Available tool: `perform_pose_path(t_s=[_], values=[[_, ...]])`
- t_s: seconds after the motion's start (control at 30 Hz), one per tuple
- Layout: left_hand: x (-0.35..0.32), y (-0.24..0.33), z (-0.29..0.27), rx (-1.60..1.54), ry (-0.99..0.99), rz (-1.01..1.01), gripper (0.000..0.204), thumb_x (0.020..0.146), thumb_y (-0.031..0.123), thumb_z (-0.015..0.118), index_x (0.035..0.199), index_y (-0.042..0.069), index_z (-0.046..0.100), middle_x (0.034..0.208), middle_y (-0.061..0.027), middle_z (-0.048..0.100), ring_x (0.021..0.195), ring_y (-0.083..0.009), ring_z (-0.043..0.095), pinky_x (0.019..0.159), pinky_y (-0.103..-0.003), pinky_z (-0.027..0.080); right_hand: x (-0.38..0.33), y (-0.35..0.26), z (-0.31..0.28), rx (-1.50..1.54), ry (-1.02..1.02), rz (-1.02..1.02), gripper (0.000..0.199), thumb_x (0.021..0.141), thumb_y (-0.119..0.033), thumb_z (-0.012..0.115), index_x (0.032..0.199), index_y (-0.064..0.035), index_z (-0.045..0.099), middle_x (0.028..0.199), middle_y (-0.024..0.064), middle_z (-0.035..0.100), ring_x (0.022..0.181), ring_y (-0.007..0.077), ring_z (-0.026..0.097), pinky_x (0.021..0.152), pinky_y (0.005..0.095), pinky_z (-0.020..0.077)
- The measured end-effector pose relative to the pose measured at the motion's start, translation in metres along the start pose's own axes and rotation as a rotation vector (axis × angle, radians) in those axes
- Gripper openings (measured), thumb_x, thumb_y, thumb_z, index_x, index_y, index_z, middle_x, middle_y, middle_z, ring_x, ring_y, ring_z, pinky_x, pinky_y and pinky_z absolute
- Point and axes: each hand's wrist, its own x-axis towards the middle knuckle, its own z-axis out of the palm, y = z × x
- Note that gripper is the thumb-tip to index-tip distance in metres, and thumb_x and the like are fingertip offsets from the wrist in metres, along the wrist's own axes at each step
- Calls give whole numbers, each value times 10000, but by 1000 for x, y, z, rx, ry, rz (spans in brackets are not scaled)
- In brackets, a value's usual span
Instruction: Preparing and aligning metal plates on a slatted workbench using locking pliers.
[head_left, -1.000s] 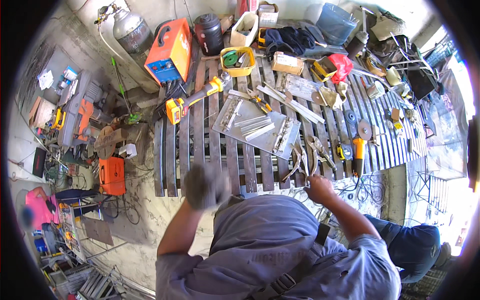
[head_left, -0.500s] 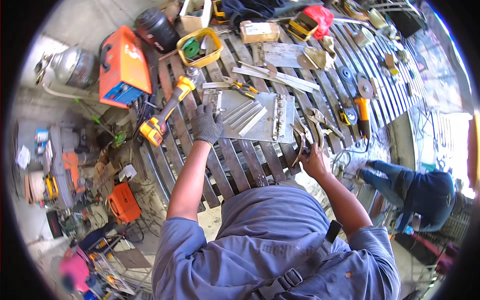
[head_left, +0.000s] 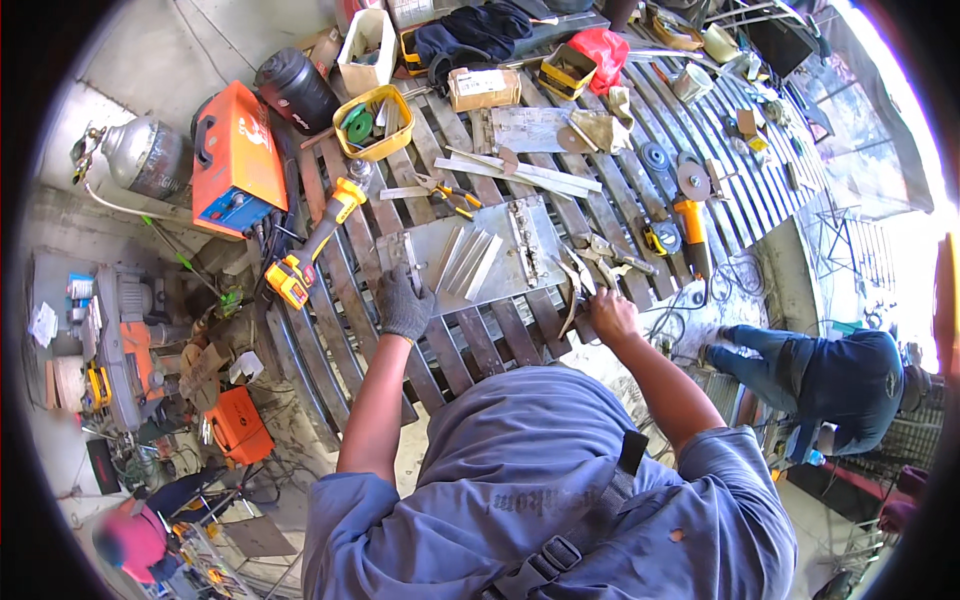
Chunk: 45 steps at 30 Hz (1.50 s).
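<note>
The left hand (head_left: pixel 408 305) is covered by a dark grey glove. Its fingers are laid over the near left corner of a flat metal plate (head_left: pixel 495 222); whether the edge is pinched cannot be told. The right hand (head_left: pixel 614 315) is bare and its fingers are curled beside the metal clamps (head_left: pixel 574 285); whether a handle is held cannot be told.

The plate is placed ahead of and between the hands, tilted a little on the tabletop (head_left: pixel 480 342), which is made of dark slats. Thin metal strips (head_left: pixel 468 266) are spread on the plate, and a bumpy metal piece (head_left: pixel 525 240) is seen near its right side.

Just past the plate, pliers (head_left: pixel 446 196) with yellow and black handles can be seen. The plate is flanked by a yellow power tool (head_left: pixel 318 248) on the left and a yellow grinder (head_left: pixel 692 212) on the right. Farther away, a yellow tub (head_left: pixel 374 152) is filled with small things.
</note>
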Motion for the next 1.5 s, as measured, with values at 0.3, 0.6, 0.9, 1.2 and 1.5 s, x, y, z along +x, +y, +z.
perform_pose_path(t_s=[0.3, 0.6, 0.9, 1.2, 1.5], values=[[-81, 47, -6, -42, 90, -205, 495, 675, 186, 737, 1111, 33, 558, 1037, -239, 573, 1001, -424, 568, 880, -527, 461, 7, 37, 0, 27, 12, -133, 261, 979, -188, 480, 985, 38, 610, 910, 235, 684, 776, 372, 716, 674, 473, 591], [-132, 20, -42, -177, -153, -322, 467, 740, 211, 745, 1142, 37, 583, 996, -213, 592, 965, -389, 594, 843, -496, 490, 47, 73, -44, 65, 62, 26, 266, 945, -191, 479, 947, 4, 660, 902, 246, 715, 859, 380, 728, 771, 474, 587], [-125, 54, -57, 26, 32, -85, 275, 872, 249, 653, 1083, 73, 645, 944, -185, 625, 924, -389, 611, 835, -499, 496, 58, 45, -67, -106, 61, -86, 162, 927, -115, 548, 1010, -27, 656, 938, 187, 728, 893, 336, 738, 759, 435, 599], [-76, 66, -20, 42, -203, -125, 225, 899, 256, 610, 964, 59, 698, 957, -198, 689, 913, -397, 663, 791, -489, 524, 28, -37, -61, 151, -88, -330, 278, 923, -257, 580, 1038, -8, 624, 983, 271, 682, 893, 459, 687, 814, 555, 542], [-93, 50, -76, -914, -128, -504, 117, 966, 123, 657, 973, 22, 717, 738, 2, 652, 634, -85, 571, 576, -291, 479, 8, -42, -60, 219, -117, -405, 274, 896, -259, 656, 980, 0, 624, 957, 261, 688, 892, 443, 689, 821, 532, 550]])
